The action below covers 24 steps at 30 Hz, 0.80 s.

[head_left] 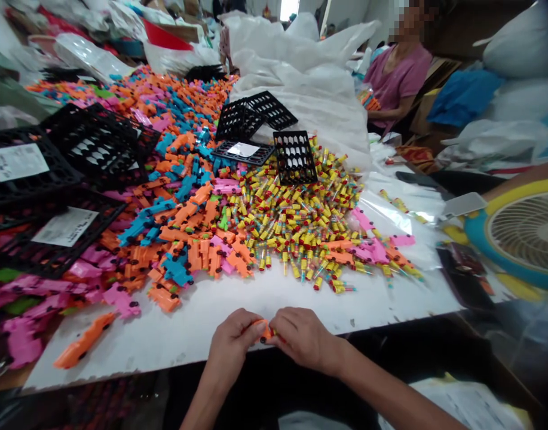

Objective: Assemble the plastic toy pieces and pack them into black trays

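Observation:
At the table's front edge my left hand (pixel 235 340) is closed on a small orange toy car (pixel 265 330), with its dark wheels showing. My right hand (pixel 303 339) meets it from the other side, its fingers pinched at the car's right end, where a bit of yellow and red shows. Beyond my hands lies a heap of small yellow tubes with red ends (pixel 296 221). Orange, blue and pink toy cars (pixel 202 209) are piled to the left of the tubes. One orange car (pixel 84 341) lies apart at the front left.
Black plastic trays (pixel 295 156) rest on the heaps, more of them (pixel 94 143) at the left. A fan (pixel 524 230) and a dark phone (pixel 464 278) are at the right. A person in a pink shirt (pixel 397 80) sits at the back right, near large white sacks (pixel 296 77).

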Available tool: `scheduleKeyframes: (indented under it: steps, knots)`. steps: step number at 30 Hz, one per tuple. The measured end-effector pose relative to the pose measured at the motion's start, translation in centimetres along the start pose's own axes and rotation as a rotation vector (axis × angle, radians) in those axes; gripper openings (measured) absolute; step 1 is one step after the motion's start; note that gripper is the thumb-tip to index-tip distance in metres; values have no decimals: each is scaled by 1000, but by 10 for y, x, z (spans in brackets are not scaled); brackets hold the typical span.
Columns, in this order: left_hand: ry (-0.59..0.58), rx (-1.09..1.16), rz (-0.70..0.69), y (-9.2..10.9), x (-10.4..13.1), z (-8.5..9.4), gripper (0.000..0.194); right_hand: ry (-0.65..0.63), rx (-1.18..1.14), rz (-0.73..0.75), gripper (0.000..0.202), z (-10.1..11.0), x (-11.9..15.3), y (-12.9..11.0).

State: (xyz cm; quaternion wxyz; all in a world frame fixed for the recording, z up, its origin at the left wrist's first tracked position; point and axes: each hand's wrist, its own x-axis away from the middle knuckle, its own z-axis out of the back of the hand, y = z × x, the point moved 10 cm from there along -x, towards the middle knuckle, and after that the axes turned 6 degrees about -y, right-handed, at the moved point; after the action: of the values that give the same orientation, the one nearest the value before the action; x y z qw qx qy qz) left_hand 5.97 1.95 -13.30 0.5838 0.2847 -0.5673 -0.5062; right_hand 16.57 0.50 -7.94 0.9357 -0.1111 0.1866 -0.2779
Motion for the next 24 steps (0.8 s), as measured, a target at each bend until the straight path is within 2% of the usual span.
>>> scheduleKeyframes:
  steps: [4, 7, 9, 10, 12, 13, 15, 18, 20, 22, 24]
  knots:
    - [-29, -129, -32, 9, -5, -9, 32, 9, -31, -59, 20, 0, 8, 8]
    - [16, -207, -168, 34, -12, -3, 31, 21, -35, -130, 16, 11, 23, 37]
    - [207, -268, -222, 49, -15, 23, 34, 143, 20, -228, 17, 37, 38, 68]
    - [330, -312, -201, 53, -16, 40, 35, 229, 74, -302, 20, 53, 46, 84]
    - [528, -406, -85, 51, -18, 69, 35, 387, 179, -459, 27, 80, 58, 106]
    - [578, -440, -33, 49, -20, 77, 35, 437, 192, -518, 29, 85, 57, 110]
    - [602, -478, 16, 45, -29, 83, 36, 428, 79, -553, 26, 74, 38, 109]
    - [635, -495, 9, 43, -40, 79, 45, 227, -217, -536, 25, 20, -21, 93]
    - [650, -497, -5, 42, -46, 74, 47, 114, -325, -561, 25, -12, -54, 82]
    - [647, -484, -30, 41, -49, 71, 41, 77, -417, -539, 20, -29, -74, 73]
    - [625, -462, -73, 40, -47, 69, 32, 89, -532, -486, 16, -31, -79, 68]
